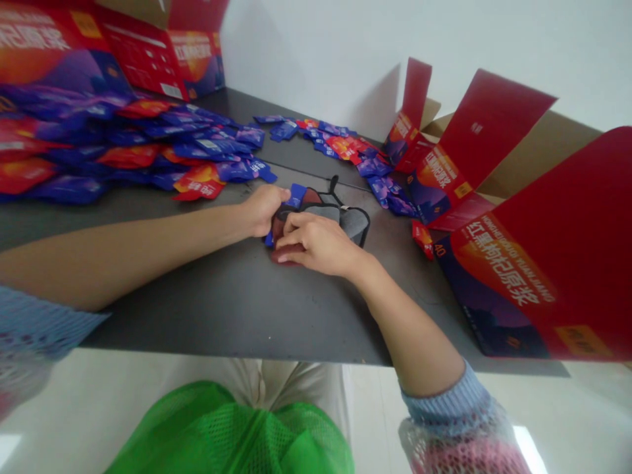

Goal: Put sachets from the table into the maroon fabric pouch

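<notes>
A small dark red and grey cloth item [354,224] with black edging and a short black loop lies on the grey table. Blue printed packaging [297,195] shows from under its left side. My left hand [265,209] is closed at that left edge, its thumb on the blue packaging. Over the cloth's near part, my right hand [316,242] has its fingers bent and pressed on the dark red fabric. Those fingers hide much of the cloth, so its exact kind cannot be made out.
Blue and red sachets [197,141] are piled at the left, with more sachets [340,143] strewn toward the wall. Open red cartons [533,263] line the right side; further cartons [192,59] stand back left. The table's front edge [316,359] runs close to me.
</notes>
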Motion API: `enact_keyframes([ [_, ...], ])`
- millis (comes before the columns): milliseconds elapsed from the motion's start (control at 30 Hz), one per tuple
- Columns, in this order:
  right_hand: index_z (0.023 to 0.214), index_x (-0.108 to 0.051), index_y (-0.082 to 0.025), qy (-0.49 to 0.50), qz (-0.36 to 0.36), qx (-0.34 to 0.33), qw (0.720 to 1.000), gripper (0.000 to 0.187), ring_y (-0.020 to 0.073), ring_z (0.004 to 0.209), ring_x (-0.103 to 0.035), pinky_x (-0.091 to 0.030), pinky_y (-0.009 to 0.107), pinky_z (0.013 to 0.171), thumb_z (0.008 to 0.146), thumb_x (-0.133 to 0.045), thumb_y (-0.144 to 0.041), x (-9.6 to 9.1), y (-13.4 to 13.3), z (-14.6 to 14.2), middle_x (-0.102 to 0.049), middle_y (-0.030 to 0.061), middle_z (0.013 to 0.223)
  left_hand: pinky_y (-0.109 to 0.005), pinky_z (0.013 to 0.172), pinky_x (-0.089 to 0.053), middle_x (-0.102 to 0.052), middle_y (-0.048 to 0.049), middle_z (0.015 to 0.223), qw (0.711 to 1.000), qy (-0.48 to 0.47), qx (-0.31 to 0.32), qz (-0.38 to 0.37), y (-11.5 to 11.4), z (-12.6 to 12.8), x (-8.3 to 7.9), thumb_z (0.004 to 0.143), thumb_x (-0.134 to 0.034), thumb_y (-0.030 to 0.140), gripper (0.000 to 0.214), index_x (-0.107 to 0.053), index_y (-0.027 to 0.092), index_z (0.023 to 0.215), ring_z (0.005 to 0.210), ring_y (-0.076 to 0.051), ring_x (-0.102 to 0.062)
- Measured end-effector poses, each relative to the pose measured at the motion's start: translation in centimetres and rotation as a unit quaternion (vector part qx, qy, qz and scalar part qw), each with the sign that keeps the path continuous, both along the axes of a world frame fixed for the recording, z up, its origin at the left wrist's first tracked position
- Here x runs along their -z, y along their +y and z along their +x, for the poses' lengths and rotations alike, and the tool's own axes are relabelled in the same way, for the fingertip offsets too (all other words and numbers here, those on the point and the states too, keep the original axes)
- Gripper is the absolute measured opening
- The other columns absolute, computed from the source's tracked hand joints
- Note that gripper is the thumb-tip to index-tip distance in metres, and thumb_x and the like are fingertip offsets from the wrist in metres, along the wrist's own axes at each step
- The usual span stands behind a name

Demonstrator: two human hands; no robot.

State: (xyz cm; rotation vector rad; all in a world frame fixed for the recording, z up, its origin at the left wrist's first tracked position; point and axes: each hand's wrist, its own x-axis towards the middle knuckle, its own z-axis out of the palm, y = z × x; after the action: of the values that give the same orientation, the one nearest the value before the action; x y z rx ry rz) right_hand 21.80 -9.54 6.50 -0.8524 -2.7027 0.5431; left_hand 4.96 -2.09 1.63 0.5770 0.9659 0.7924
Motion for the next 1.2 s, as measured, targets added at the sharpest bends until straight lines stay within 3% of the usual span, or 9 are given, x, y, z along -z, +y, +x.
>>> enact_keyframes([
  [100,0.100,-0.081,-0.028,-0.057,-0.029,0.018,0.998,0.015,0.0162,0.096,-0.063,-0.038,0.026,0.075,0.090,-0.073,-0.035,-0.6,0.2,0.4,-0.070,0.0011,0.106,-0.039,0.072,-0.061,-0.073,-0.0069,0.078,0.998,0.070,-0.004,0.001,-0.9,0.6,-2.0,0.098,-0.038,0.019,0.032,-0.062,0.013,0.119,0.069,-0.024,-0.072],
  [267,0.107,-0.080,-0.029,-0.157,-0.073,0.131,0.976,0.024,0.0170,0.092,-0.066,-0.038,0.025,0.068,0.088,-0.072,-0.041,-0.9,1.4,2.9,-0.075,0.0004,0.104,-0.042,0.092,-0.057,-0.075,-0.0174,0.101,0.997,0.035,0.063,0.006,-1.5,0.6,-3.9,0.106,-0.024,0.030,0.048,-0.058,0.003,0.128,0.097,-0.028,-0.074],
  [400,0.105,-0.080,-0.027,-0.184,0.028,0.250,0.950,0.022,0.0211,0.099,-0.065,-0.042,0.027,0.073,0.091,-0.068,-0.039,-0.3,2.6,5.9,-0.073,0.0051,0.112,-0.045,0.104,-0.050,-0.073,-0.0213,0.113,0.995,0.005,0.092,0.022,-1.2,0.1,-3.4,0.106,-0.025,0.039,0.055,-0.055,0.002,0.133,0.117,-0.031,-0.067],
  [533,0.111,-0.078,-0.025,-0.097,0.126,0.318,0.935,0.027,0.0227,0.102,-0.062,-0.043,0.030,0.078,0.098,-0.058,-0.037,-0.1,2.8,6.9,-0.068,0.0088,0.116,-0.049,0.104,-0.049,-0.073,-0.0221,0.111,0.992,-0.006,0.123,0.038,-0.6,-0.3,-2.6,0.105,-0.025,0.042,0.057,-0.056,0.003,0.132,0.117,-0.034,-0.066],
  [667,0.122,-0.073,-0.027,0.005,0.174,0.264,0.949,0.032,0.0224,0.106,-0.059,-0.043,0.031,0.083,0.102,-0.050,-0.038,0.3,1.4,4.1,-0.065,0.0086,0.115,-0.047,0.095,-0.054,-0.074,-0.0196,0.103,0.990,-0.009,0.127,0.058,-0.3,-0.5,-2.1,0.104,-0.023,0.047,0.060,-0.061,0.005,0.125,0.108,-0.034,-0.069],
  [800,0.124,-0.073,-0.030,-0.011,0.150,0.156,0.976,0.032,0.0204,0.102,-0.058,-0.044,0.031,0.083,0.102,-0.051,-0.040,1.7,0.2,0.4,-0.066,0.0061,0.110,-0.047,0.084,-0.056,-0.073,-0.0177,0.096,0.983,-0.017,0.165,0.083,-0.2,-0.9,-2.1,0.098,-0.033,0.063,0.067,-0.067,0.008,0.117,0.102,-0.037,-0.069],
  [867,0.128,-0.070,-0.031,-0.028,0.142,0.163,0.976,0.033,0.0212,0.103,-0.058,-0.044,0.032,0.083,0.102,-0.052,-0.040,2.3,0.4,-0.6,-0.066,0.0064,0.111,-0.045,0.082,-0.056,-0.073,-0.0173,0.094,0.980,-0.023,0.180,0.083,-0.3,-1.0,-2.3,0.096,-0.036,0.067,0.070,-0.068,0.008,0.115,0.100,-0.037,-0.069],
  [1067,0.120,-0.072,-0.023,-0.040,0.136,0.328,0.934,0.029,0.0245,0.111,-0.057,-0.047,0.034,0.085,0.101,-0.052,-0.031,3.0,2.5,0.8,-0.066,0.0100,0.121,-0.043,0.100,-0.048,-0.074,-0.0189,0.105,0.970,-0.078,0.220,0.062,-0.1,-1.1,-2.5,0.103,-0.039,0.036,0.045,-0.061,0.003,0.123,0.102,-0.027,-0.070],
  [1200,0.108,-0.076,-0.022,-0.037,0.113,0.402,0.908,0.023,0.0254,0.108,-0.061,-0.049,0.035,0.084,0.099,-0.056,-0.028,3.7,3.5,2.8,-0.069,0.0097,0.114,-0.046,0.108,-0.043,-0.075,-0.0180,0.108,0.967,-0.034,0.243,0.072,0.2,-1.3,-1.8,0.088,-0.051,-0.002,0.044,-0.056,0.004,0.131,0.100,-0.023,-0.072],
])
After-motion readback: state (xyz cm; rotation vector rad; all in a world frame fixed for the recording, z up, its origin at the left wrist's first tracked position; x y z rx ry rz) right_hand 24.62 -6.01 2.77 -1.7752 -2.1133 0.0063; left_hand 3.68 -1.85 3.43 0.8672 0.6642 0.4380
